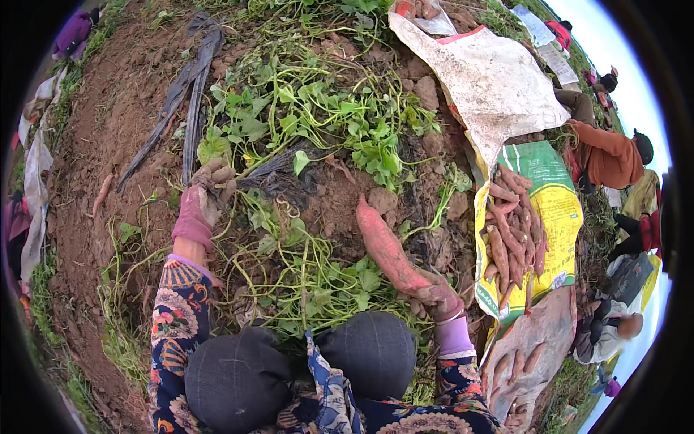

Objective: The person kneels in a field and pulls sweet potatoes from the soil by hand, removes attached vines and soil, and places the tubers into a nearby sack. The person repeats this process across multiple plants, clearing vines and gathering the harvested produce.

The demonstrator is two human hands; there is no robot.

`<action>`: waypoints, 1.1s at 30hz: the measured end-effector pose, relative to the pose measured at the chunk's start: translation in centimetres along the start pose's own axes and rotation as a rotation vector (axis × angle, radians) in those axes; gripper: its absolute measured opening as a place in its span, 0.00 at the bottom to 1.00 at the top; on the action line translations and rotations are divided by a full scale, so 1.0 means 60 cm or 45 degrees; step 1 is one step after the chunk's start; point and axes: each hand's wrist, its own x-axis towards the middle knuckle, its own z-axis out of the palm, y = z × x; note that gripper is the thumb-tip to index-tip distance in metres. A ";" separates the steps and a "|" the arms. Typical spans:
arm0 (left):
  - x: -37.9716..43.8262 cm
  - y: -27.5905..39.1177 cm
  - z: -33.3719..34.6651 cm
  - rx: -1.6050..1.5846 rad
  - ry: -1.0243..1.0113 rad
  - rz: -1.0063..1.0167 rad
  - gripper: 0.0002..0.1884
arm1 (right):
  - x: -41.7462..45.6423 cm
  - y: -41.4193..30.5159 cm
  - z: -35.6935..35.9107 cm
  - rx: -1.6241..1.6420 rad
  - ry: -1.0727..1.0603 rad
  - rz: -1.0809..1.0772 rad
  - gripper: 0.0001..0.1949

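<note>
My right hand (pixel 438 298), in a soiled pink glove, grips one end of a large red sweet potato (pixel 387 247). Its other end points away from me, above loose soil and cut vines. My left hand (pixel 209 187), also gloved and caked with soil, has its fingers curled beside torn black plastic film (pixel 284 168). Whether those fingers hold the film or a vine cannot be made out. Green sweet potato vines (pixel 303 276) spread between my hands and in front of my knees (pixel 238 374).
At right, a pile of sweet potatoes (pixel 515 233) lies on a yellow and green woven sack (pixel 561 217), beside a white sack (pixel 488 81). More roots lie on a pale sheet (pixel 553 320). A thin root (pixel 103 195) rests on soil at left. Several people, one in orange (pixel 615 154), are nearby.
</note>
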 end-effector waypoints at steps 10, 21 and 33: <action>-0.023 0.012 0.010 0.163 -0.027 0.086 0.22 | -0.152 0.051 -0.225 0.587 -0.164 -0.950 0.29; -0.028 0.059 0.058 0.153 -0.238 0.295 0.30 | 0.150 -0.102 -0.024 0.170 0.038 -0.578 0.24; -0.025 0.076 0.077 0.288 -0.197 0.335 0.26 | 0.571 -0.167 0.264 -2.234 0.123 -0.397 0.15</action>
